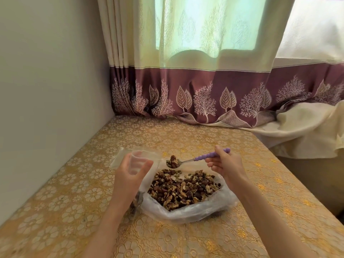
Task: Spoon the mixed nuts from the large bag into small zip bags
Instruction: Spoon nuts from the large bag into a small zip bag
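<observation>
Mixed nuts point(183, 189) lie heaped in the large bag point(188, 211), which sits low in the centre of the frame on the gold-patterned tablecloth point(74, 192), its clear plastic mouth spread wide and flat. We read that spread as deliberate: it lets a spoon dip in from above without snagging the film.

Our right hand point(223, 162), right of centre, has its fingers curled round the purple handle of the spoon point(197, 158). The bowl points toward the left of the frame and is loaded with a small pile of nuts, held roughly level just above the far edge of the big bag, so anything that slips should fall back into the heap, not onto the cloth.

Our left hand point(130, 174), left of centre, grips a small zip bag point(138, 161) with thumb and fingers curled round it, its opening turned toward the spoon. We judge the hand is squeezing the sides to bow the mouth open, though the clear film makes its edges hard to trace. The spoon's tip is near that opening but not yet inside it.

Under the left wrist, at the left edge of the large bag, sits what may be an already filled packet point(136, 202) of nuts; we cannot be sure.

The next move calls for tipping the spoon in gently.
</observation>
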`<state>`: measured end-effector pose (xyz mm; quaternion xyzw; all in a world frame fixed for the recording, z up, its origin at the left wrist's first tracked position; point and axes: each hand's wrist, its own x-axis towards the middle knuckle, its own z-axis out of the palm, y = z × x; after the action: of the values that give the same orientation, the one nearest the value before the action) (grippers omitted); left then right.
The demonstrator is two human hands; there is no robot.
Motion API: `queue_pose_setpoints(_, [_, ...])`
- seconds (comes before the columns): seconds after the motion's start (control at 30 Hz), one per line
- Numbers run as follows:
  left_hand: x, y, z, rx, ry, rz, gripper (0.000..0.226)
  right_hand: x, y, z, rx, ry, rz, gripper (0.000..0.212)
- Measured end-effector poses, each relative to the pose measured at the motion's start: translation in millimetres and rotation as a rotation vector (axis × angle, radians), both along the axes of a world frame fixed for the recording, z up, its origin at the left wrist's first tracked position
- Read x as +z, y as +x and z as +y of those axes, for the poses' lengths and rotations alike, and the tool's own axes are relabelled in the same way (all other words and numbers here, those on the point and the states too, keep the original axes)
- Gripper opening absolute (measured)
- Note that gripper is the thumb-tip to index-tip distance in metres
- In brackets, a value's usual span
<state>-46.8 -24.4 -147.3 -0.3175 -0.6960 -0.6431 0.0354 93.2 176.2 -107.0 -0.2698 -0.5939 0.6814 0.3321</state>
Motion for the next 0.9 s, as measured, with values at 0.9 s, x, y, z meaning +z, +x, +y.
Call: queue_pose_setpoints(0.9, [3.0, -1.0, -1.1, 0.009, 0.042, -0.015, 0.075, 36.3, -17.9, -35.7, 0.038, 0.249, 0.384, 0.035])
